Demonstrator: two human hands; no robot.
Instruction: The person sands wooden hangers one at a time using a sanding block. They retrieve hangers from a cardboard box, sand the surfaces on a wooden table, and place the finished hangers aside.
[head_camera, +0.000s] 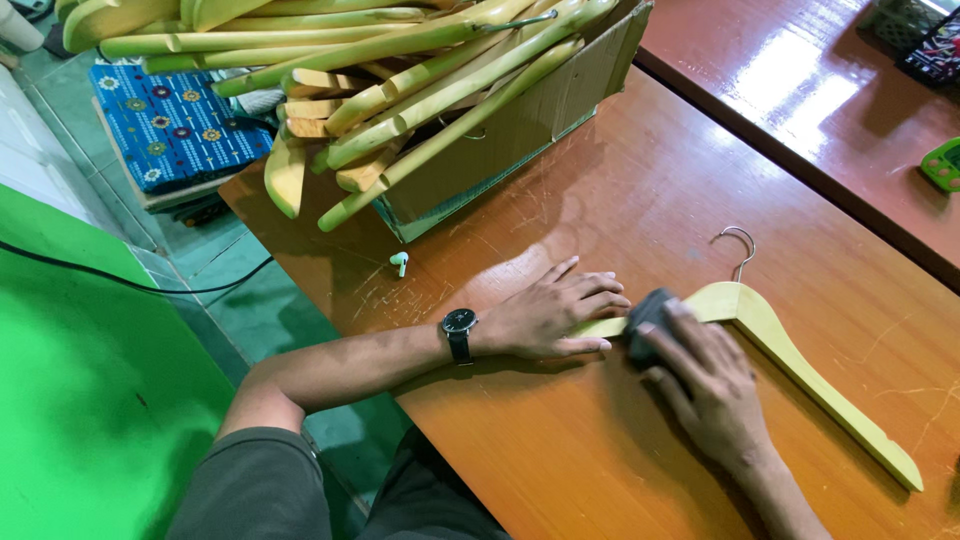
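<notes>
Risk: hanger (790, 345) could be sliding or pivoting on the glossy table (620, 190) if the left hand's pressure eases while the pad is pushing; judging by the pose.
Left hand (555, 315): lying flat and open at frame centre, fingers spread, pinning one hanger arm down; watch (459, 327) on the wrist.
Right hand (705, 385): curling closed over a dark pad (648, 318), pressing it onto the hanger near its hook.
Hanger: lying flat, centre right, hook pointing up-frame.
Nearby: box (520, 130) of hangers upper left; earbud (400, 262) sitting beside it.
</notes>
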